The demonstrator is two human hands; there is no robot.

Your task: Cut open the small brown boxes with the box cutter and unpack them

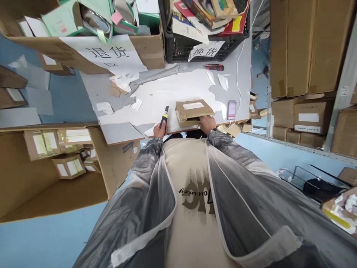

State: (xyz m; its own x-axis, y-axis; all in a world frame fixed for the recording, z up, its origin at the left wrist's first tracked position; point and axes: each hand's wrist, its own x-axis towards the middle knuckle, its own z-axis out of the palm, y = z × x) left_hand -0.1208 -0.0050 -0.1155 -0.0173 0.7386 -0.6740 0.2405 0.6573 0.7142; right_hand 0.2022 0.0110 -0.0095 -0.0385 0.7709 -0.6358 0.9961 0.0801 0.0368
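Observation:
My left hand point(160, 130) is wrapped round the handle of a black and yellow utility knife point(164, 117), its dark blade pointing away from me. A small brown cardboard box point(183, 108) with a white label lies on the table, right of the knife. The side of the box that faces me has a dark gap. My right hand point(207, 124) grips the box at its near right corner, with the fingertips at this gap and partly hidden. What lies inside the box cannot be made out.
Beyond the table point(164, 87) stand a carton point(150, 48) of returned packs and a black crate point(178, 53) of books. A red and black cutter point(214, 67), paper scraps and a phone point(231, 109) lie on the table. At left a large open carton point(97, 156) holds parcels.

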